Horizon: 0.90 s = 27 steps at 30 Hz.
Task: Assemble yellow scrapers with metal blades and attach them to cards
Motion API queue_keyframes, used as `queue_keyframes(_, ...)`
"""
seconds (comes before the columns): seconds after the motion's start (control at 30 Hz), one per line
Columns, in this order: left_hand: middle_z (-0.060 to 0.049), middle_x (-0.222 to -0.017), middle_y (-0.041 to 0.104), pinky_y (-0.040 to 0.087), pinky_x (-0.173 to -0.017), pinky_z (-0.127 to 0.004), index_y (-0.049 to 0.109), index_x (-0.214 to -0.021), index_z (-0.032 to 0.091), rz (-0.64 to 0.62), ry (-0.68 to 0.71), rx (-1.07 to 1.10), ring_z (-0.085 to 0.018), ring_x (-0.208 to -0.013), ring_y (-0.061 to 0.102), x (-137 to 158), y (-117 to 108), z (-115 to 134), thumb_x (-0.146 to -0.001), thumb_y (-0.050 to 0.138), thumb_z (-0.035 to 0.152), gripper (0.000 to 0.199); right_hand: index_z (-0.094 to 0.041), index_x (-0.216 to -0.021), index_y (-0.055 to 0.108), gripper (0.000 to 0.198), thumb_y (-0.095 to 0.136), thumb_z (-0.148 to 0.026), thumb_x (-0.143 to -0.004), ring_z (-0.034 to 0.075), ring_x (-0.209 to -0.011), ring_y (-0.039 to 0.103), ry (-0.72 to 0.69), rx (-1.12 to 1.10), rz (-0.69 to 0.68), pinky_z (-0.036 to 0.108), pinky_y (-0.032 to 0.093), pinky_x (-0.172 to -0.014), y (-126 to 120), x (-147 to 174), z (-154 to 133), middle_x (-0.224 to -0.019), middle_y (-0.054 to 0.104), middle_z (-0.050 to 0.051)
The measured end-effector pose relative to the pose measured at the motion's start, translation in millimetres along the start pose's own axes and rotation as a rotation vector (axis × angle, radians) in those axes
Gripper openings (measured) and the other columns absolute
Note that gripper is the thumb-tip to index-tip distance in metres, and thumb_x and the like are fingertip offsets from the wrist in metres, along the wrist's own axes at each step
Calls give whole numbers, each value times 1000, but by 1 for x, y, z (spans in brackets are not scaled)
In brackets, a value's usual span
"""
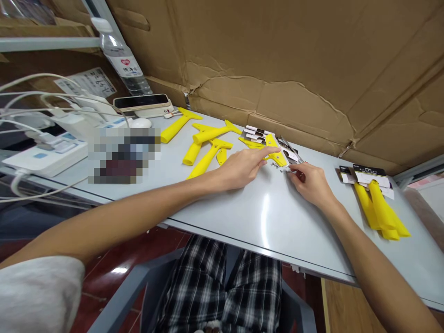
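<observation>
My left hand (243, 167) is closed around a yellow scraper (281, 160), its index finger stretched along the head. The handle is mostly hidden behind my hand. My right hand (310, 182) is closed in a pinch beside the lower corner of that head; what its fingertips hold, if anything, is too small to make out. Several small screws (275, 164) lie on the table by the scraper. Just behind are printed cards (255, 133) in black and white, partly covered by the scraper. Left of my left hand lie several loose yellow scraper handles (204, 159).
Packed yellow scrapers with black-and-white cards (374, 178) lie at the right on the white table (236, 210). A power strip (52, 155) with cables, a phone (140, 102) and a water bottle (123, 60) stand at left. A cardboard wall (277, 51) closes the back.
</observation>
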<state>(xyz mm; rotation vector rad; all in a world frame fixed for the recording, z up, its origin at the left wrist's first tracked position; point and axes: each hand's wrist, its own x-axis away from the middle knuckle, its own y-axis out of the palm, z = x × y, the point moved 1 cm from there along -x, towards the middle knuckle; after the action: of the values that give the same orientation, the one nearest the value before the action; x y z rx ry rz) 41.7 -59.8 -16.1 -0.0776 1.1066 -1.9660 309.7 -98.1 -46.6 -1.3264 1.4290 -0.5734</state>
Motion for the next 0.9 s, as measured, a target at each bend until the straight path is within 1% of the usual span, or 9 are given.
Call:
queue_keyframes(0.07,-13,-146,65,45,-111,-46,53,-149,26,-14,35,-36,-30,-130,63,0,2,-2,-105,43,20,46,-17,-114,76,30,59,-32,-94,12,-78,60,-43,21,-4,27,47,-76,3,-1,1,-100,70,7)
queue_keyframes(0.17,-15,-141,67,46,-109,-45,48,-152,24,-22,52,-17,-30,-127,65,2,6,-4,-107,42,24,46,-14,-103,76,29,56,-35,-98,14,-87,61,-104,103,2,28,47,-78,12,-1,-2,-106,69,10)
queue_keyframes(0.23,-16,-139,67,48,-107,-44,45,-153,23,-24,36,-5,-30,-125,66,3,7,-4,-107,45,27,46,-14,-99,76,33,53,-37,-100,16,-93,61,-128,178,19,29,47,-79,19,-1,-5,-109,68,11)
queue_keyframes(0.33,-15,-137,68,48,-105,-43,44,-152,25,-24,13,-15,-30,-123,66,4,7,-2,-105,53,30,48,-14,-103,78,35,49,-35,-102,17,-95,61,-148,236,55,28,47,-77,24,-1,-8,-107,67,12)
queue_keyframes(0.57,-10,-138,70,47,-109,-43,56,-144,28,-9,90,1,-27,-124,67,2,4,-1,-100,60,20,46,-17,-107,80,31,52,-30,-101,16,-91,61,-143,182,12,29,48,-80,19,-4,-4,-100,67,10)
queue_keyframes(0.73,-7,-139,71,46,-114,-44,65,-136,28,-16,114,116,-24,-130,65,2,0,4,-97,61,13,42,-23,-108,82,28,55,-25,-99,15,-88,63,-111,121,-63,29,49,-82,10,-3,-3,-97,68,7)
queue_keyframes(0.8,-7,-129,75,54,-104,-40,67,-135,28,-33,28,229,-22,-113,73,2,-1,6,-97,64,17,40,-25,-109,81,29,54,-23,-98,15,-90,64,-112,110,-75,29,50,-84,8,-2,-2,-100,70,6)
queue_keyframes(0.87,-9,-119,76,60,-80,-32,63,-141,28,-115,-98,458,-17,-83,76,2,0,7,-96,68,25,45,-24,-110,81,31,53,-21,-98,15,-92,66,-129,87,-75,30,51,-86,7,-1,-1,-105,71,6)
queue_keyframes(0.9,-10,-117,77,59,-69,-29,58,-145,28,-176,-162,612,-14,-71,73,2,1,7,-96,69,28,51,-23,-110,81,31,53,-19,-98,15,-93,66,-142,73,-75,30,51,-87,7,-1,0,-106,71,6)
